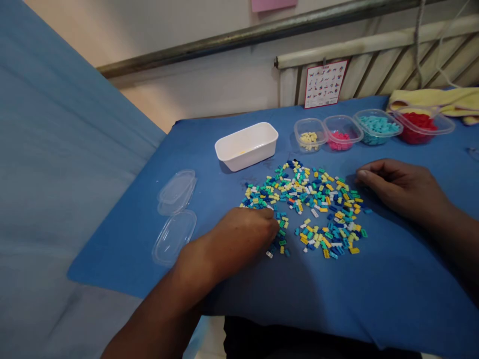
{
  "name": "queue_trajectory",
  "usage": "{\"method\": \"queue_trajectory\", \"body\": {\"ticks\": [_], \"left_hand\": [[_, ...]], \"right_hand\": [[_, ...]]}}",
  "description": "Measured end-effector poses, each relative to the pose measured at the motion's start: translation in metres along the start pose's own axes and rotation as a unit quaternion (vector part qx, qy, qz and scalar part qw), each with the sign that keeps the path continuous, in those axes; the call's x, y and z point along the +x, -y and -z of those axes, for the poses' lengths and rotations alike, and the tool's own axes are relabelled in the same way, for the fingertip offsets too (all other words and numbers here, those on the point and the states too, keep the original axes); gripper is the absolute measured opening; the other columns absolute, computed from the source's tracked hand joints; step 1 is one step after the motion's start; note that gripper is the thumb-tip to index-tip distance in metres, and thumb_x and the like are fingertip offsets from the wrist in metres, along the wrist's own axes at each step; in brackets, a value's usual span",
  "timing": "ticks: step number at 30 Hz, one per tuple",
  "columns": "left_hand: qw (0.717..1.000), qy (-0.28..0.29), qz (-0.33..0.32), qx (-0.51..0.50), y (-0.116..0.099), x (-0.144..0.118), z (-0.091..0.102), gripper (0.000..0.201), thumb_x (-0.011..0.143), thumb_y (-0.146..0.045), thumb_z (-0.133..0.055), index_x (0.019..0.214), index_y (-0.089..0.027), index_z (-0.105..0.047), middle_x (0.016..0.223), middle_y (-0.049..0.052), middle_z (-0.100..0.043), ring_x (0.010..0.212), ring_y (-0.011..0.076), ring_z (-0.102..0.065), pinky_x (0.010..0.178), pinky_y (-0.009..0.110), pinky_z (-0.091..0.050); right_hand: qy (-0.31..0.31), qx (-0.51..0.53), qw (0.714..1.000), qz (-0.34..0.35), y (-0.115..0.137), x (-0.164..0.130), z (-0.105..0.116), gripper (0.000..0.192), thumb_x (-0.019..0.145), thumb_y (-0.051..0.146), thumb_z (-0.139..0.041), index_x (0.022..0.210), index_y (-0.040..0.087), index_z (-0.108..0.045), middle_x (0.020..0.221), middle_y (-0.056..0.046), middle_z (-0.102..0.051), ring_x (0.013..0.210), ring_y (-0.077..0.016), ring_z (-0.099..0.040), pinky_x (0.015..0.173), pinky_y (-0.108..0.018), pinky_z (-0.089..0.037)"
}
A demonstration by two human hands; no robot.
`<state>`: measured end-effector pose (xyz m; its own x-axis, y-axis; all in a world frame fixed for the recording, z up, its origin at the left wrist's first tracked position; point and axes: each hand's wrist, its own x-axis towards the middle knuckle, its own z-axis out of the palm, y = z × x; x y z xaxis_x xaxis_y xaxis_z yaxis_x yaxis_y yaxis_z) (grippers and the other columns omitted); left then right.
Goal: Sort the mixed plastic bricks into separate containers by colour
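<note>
Many tiny bricks [315,213] (multicoloured, studded).

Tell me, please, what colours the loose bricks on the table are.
The bricks are mainly yellow, green and blue, with some white; the head view shows this best.

No lettering, brand or number can be read with certainty. Printed matter in view is as follows. One card [326,84] hangs at the far right against the front of the radiator [374,44], its lower edge near the table [123,259]. The card has a white face and a red border. Small multicoloured figures are arranged on it in rows. A short reddish marking at the top and fine dark print at the bottom are too small to read. A pink sheet [273,5] is on the far wall [187,30], above the pipe [254,38]; its upper part lies outside the view.
</note>
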<state>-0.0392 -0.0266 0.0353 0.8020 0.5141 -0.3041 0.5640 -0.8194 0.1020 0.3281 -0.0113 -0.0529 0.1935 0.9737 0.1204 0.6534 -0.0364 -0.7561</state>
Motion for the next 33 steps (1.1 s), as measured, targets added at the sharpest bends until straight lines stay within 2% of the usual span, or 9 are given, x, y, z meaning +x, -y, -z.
{"method": "queue_trajectory", "body": {"ticks": [6, 10, 12, 17, 21, 24, 26, 30, 33], "left_hand": [[0.999, -0.009, 0.026, -0.019, 0.003, 0.004, 0.001, 0.02, 0.104, -0.015, -0.055, 0.09, -0.017, -0.069, 0.096, 0.008, -0.072, 0.076, 0.0211, -0.068, 0.068, 0.034, -0.052], [0.978, -0.088, 0.033, -0.184, 0.018, 0.008, 0.007, 0.016, 0.104, -0.021, -0.059, 0.094, -0.018, -0.071, 0.093, 0.004, -0.072, 0.081, 0.017, -0.066, 0.075, 0.03, -0.051], [0.932, -0.146, 0.059, -0.325, 0.026, 0.01, 0.007, 0.015, 0.104, -0.03, -0.063, 0.097, -0.018, -0.071, 0.085, 0.001, -0.071, 0.074, 0.0142, -0.063, 0.069, 0.027, -0.049], [0.748, -0.268, 0.149, -0.589, 0.045, 0.019, 0.001, 0.031, 0.093, -0.047, -0.079, 0.096, -0.017, -0.068, 0.073, 0.0, -0.07, 0.062, 0.0118, -0.063, 0.061, 0.024, -0.052], [0.685, -0.384, 0.183, -0.591, 0.062, 0.026, 0.0, 0.033, 0.09, -0.049, -0.081, 0.093, -0.019, -0.07, 0.072, 0.0, -0.069, 0.059, 0.0111, -0.06, 0.056, 0.023, -0.049], [0.69, -0.521, 0.238, -0.443, 0.083, 0.032, 0.001, 0.026, 0.095, -0.045, -0.075, 0.099, -0.02, -0.072, 0.079, 0.0, -0.071, 0.063, 0.0117, -0.059, 0.059, 0.024, -0.048], [0.718, -0.569, 0.272, -0.296, 0.101, 0.037, 0.001, 0.02, 0.099, -0.039, -0.07, 0.102, -0.02, -0.075, 0.092, 0.003, -0.077, 0.072, 0.0137, -0.064, 0.069, 0.026, -0.051], [0.797, -0.507, 0.318, -0.083, 0.128, 0.042, -0.006, 0.022, 0.103, -0.031, -0.064, 0.117, -0.021, -0.078, 0.117, 0.008, -0.081, 0.097, 0.0216, -0.073, 0.087, 0.032, -0.052], [0.81, -0.491, 0.318, -0.045, 0.127, 0.038, -0.008, 0.025, 0.106, -0.033, -0.062, 0.119, -0.022, -0.079, 0.121, 0.009, -0.081, 0.103, 0.024, -0.074, 0.091, 0.035, -0.052]], "right_hand": [[-0.002, 0.004, 1.0, 0.001, -0.001, 0.0, 0.0, 0.043, 0.085, 0.063, -0.073, 0.096, 0.022, -0.082, 0.084, -0.006, -0.082, 0.073, -0.0238, -0.07, 0.069, -0.037, -0.051], [-0.002, -0.006, 1.0, 0.004, 0.003, 0.0, 0.001, 0.043, 0.085, 0.063, -0.072, 0.094, 0.023, -0.082, 0.082, -0.006, -0.082, 0.072, -0.024, -0.07, 0.066, -0.036, -0.051], [0.0, -0.009, 1.0, 0.002, 0.003, 0.0, 0.0, 0.043, 0.085, 0.064, -0.071, 0.095, 0.023, -0.082, 0.083, -0.006, -0.082, 0.071, -0.0241, -0.07, 0.065, -0.035, -0.05], [0.004, -0.009, 1.0, 0.015, -0.004, 0.0, -0.002, 0.044, 0.086, 0.065, -0.071, 0.095, 0.024, -0.083, 0.084, -0.005, -0.082, 0.072, -0.0246, -0.07, 0.068, -0.037, -0.051], [0.008, -0.009, 1.0, 0.009, -0.006, 0.001, -0.003, 0.046, 0.084, 0.068, -0.071, 0.096, 0.025, -0.084, 0.084, -0.004, -0.082, 0.074, -0.0262, -0.071, 0.068, -0.039, -0.05], [0.012, -0.012, 1.0, 0.003, -0.003, 0.002, -0.002, 0.047, 0.083, 0.068, -0.071, 0.095, 0.025, -0.084, 0.082, -0.004, -0.082, 0.073, -0.0261, -0.071, 0.067, -0.038, -0.049], [0.013, -0.011, 1.0, 0.002, -0.001, 0.001, -0.002, 0.047, 0.082, 0.068, -0.071, 0.095, 0.025, -0.084, 0.082, -0.004, -0.082, 0.073, -0.0261, -0.071, 0.067, -0.038, -0.049], [0.015, -0.007, 1.0, 0.006, -0.003, 0.002, -0.003, 0.046, 0.083, 0.067, -0.071, 0.096, 0.025, -0.084, 0.084, -0.005, -0.082, 0.075, -0.0269, -0.072, 0.069, -0.039, -0.05], [0.017, -0.004, 1.0, 0.013, -0.005, 0.002, -0.003, 0.045, 0.084, 0.067, -0.07, 0.096, 0.025, -0.084, 0.085, -0.004, -0.082, 0.075, -0.027, -0.072, 0.069, -0.039, -0.05]]}}
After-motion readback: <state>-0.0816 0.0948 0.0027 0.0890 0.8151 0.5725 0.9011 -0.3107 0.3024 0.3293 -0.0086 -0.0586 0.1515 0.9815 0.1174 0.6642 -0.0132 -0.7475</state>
